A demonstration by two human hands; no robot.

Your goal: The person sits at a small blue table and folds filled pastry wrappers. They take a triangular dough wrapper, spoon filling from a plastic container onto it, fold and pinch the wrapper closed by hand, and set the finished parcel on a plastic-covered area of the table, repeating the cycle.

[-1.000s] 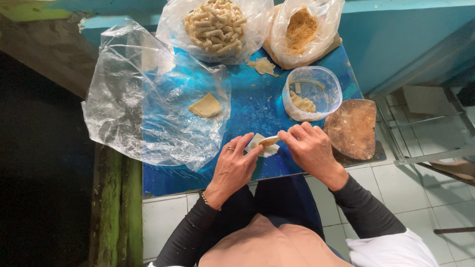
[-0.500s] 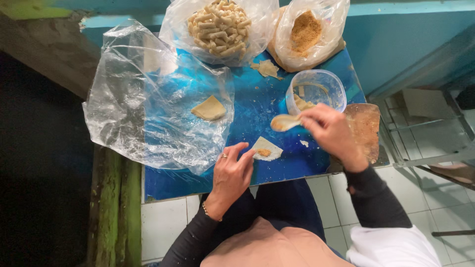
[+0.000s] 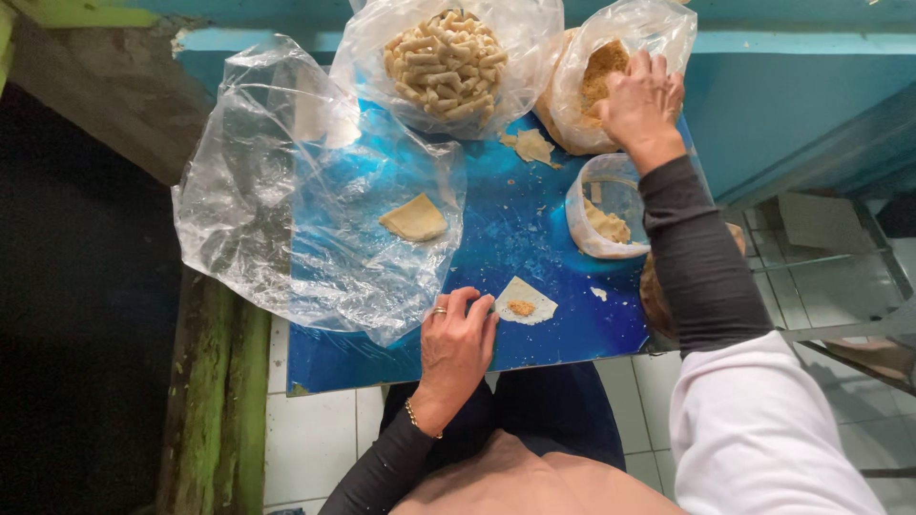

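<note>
Since earlier, right hand point(image 3: 641, 95) reached up, fingers curled into the filling bag point(image 3: 611, 72) at upper right, while open left hand point(image 3: 458, 343) steadies the wrapper point(image 3: 523, 301).

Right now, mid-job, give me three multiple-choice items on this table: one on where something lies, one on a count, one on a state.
1. Where does the small wrapper with filling lie?
A. On the blue table by the left hand
B. Inside the round tub
C. In the bag of rolls

2. How many plastic bags at the table's far edge hold food?
A. One
B. Two
C. Four

3. What is the right hand doing?
A. Resting flat on the table
B. Reaching into the bag of brown filling
C. Holding a spoon over the wrapper

Answers:
1 A: the wrapper sits on the bare blue table, at the fingers of the left hand.
2 B: the bag of rolls and the bag of brown filling.
3 B: the right hand is at that bag's mouth, beyond the round tub.
</note>
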